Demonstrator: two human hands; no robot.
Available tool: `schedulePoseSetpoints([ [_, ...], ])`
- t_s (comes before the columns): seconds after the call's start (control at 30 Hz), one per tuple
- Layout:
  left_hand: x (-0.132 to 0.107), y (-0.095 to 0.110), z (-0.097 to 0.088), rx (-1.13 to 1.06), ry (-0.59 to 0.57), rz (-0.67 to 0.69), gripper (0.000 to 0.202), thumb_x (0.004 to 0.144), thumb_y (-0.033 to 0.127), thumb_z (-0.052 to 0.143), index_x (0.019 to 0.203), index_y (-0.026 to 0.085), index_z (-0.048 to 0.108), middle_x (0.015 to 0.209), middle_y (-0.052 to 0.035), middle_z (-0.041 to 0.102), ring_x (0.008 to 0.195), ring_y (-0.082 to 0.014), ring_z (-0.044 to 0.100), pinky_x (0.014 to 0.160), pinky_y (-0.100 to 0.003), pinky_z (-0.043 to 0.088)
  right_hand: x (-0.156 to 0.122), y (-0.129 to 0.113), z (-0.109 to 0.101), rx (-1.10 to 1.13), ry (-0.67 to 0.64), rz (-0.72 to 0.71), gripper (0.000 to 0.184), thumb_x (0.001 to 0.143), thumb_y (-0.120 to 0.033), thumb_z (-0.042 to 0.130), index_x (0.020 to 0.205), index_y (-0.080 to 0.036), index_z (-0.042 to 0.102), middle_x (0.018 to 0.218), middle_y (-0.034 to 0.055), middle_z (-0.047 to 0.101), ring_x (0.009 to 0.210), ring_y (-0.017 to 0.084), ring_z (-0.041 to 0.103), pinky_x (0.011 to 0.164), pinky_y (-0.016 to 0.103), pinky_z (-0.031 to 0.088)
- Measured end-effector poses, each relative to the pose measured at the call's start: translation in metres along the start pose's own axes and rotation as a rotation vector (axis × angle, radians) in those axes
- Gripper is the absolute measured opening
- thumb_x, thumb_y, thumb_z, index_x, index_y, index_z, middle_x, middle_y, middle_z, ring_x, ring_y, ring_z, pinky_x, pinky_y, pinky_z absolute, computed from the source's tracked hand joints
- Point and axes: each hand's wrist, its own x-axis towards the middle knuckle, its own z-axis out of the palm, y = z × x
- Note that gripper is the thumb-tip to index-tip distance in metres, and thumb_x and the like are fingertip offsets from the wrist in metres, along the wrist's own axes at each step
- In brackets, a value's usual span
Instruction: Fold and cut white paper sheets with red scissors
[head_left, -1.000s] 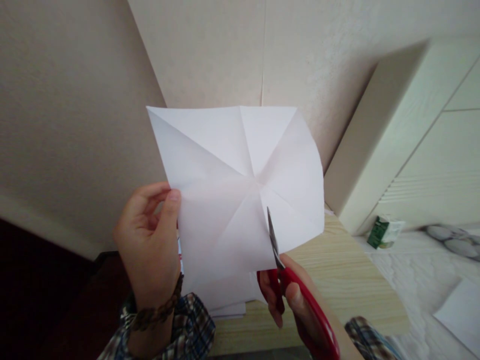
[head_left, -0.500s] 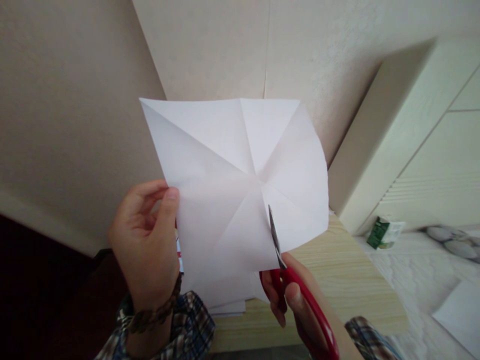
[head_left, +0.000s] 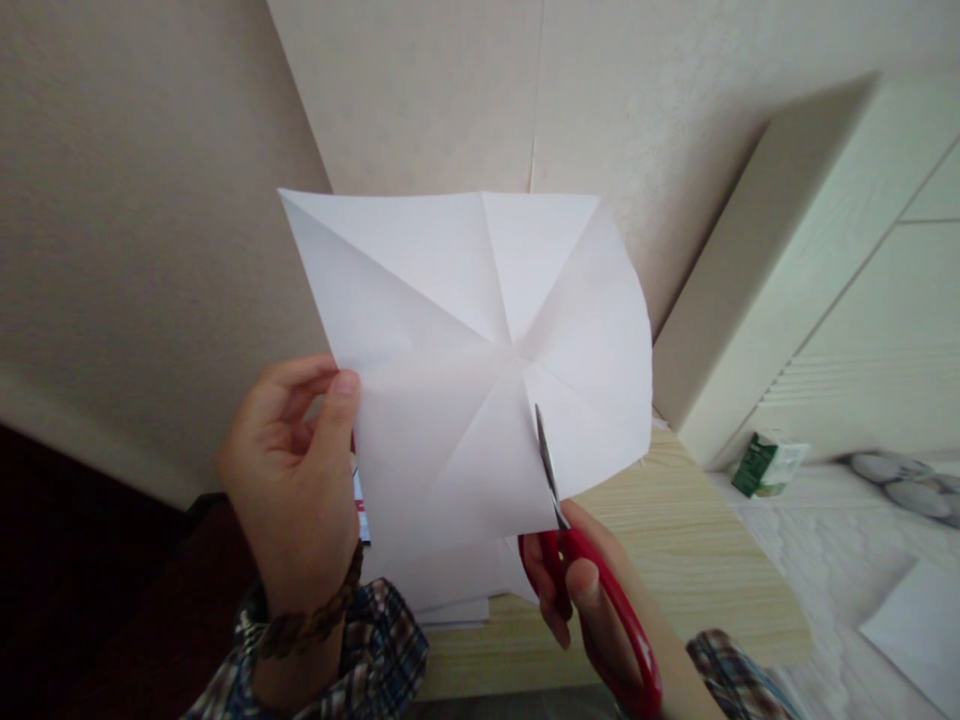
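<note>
A white sheet of paper (head_left: pixel 420 290) with fold lines meeting near its middle is held up in front of me. My left hand (head_left: pixel 292 460) pinches its left edge between thumb and fingers. In my right hand (head_left: pixel 592 600) is a pair of scissors (head_left: pixel 622 630) with red handles, gripped with the fingers through the loops. Their blades sit around the paper's lower edge along a crease, one blade showing on the near face and pointing up toward the centre. The other blade is mostly hidden behind the sheet.
Below lies a light wooden tabletop (head_left: pixel 690 530) with more white papers (head_left: pixel 457 610) on it. To the right are a green and white box (head_left: pixel 766 465), grey rounded shapes (head_left: pixel 915 485) and another white sheet (head_left: pixel 919 630) on a pale quilted surface. A wall stands close behind the paper.
The paper and the scissors have shifted up very slightly in view. Both hands keep their hold, and the blades stay at nearly the same spot on the paper.
</note>
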Motion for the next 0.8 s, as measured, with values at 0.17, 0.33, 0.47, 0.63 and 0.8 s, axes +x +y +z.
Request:
schedulePoseSetpoints([
  [0.17, -0.001, 0.0, 0.002, -0.008, -0.003, -0.02, 0.01, 0.078, 0.014, 0.07, 0.085, 0.021, 0.073, 0.072, 0.006, 0.07, 0.056, -0.0025, 0.057, 0.045, -0.007, 0.042, -0.001, -0.001, -0.001, -0.033, 0.003, -0.008, 0.062, 0.076, -0.08, 0.049, 0.071, -0.019, 0.048, 0.057, -0.0072, 0.04, 0.04, 0.004, 0.036, 0.036, 0.015, 0.03],
  [0.33, 0.0, 0.0, 0.0, 0.021, 0.003, -0.002, 0.011, 0.078, 0.014, 0.07, 0.085, 0.021, 0.073, 0.071, 0.006, 0.07, 0.054, -0.0025, 0.056, 0.044, -0.007, 0.041, -0.001, 0.002, -0.001, -0.01, -0.006, -0.005, 0.061, 0.075, -0.08, 0.05, 0.072, -0.019, 0.049, 0.057, -0.0074, 0.041, 0.04, 0.004, 0.034, 0.036, 0.015, 0.03],
  [0.47, 0.0, 0.0, -0.002, 0.05, -0.002, -0.018, 0.009, 0.078, 0.016, 0.07, 0.085, 0.021, 0.073, 0.072, 0.0056, 0.07, 0.055, -0.0029, 0.057, 0.045, -0.008, 0.041, 0.001, 0.001, 0.001, -0.016, -0.014, -0.023, 0.063, 0.077, -0.081, 0.047, 0.069, -0.018, 0.048, 0.054, -0.0079, 0.039, 0.038, 0.004, 0.034, 0.035, 0.015, 0.031],
  [0.63, 0.0, 0.001, -0.002, 0.043, -0.008, -0.025, 0.008, 0.078, 0.017, 0.071, 0.085, 0.019, 0.073, 0.073, 0.0041, 0.071, 0.056, -0.005, 0.059, 0.045, -0.011, 0.043, 0.0, 0.003, 0.002, 0.003, -0.015, -0.013, 0.062, 0.076, -0.081, 0.047, 0.069, -0.019, 0.046, 0.053, -0.0082, 0.038, 0.038, 0.004, 0.032, 0.034, 0.015, 0.031],
  [0.8, 0.0, 0.0, -0.002, 0.043, -0.007, -0.034, 0.007, 0.077, 0.017, 0.071, 0.083, 0.019, 0.072, 0.072, 0.004, 0.071, 0.059, -0.0069, 0.061, 0.046, -0.013, 0.045, -0.002, 0.01, -0.001, 0.012, -0.017, 0.027, 0.06, 0.077, -0.079, 0.049, 0.076, -0.019, 0.048, 0.058, -0.0073, 0.041, 0.039, 0.004, 0.033, 0.034, 0.015, 0.03],
])
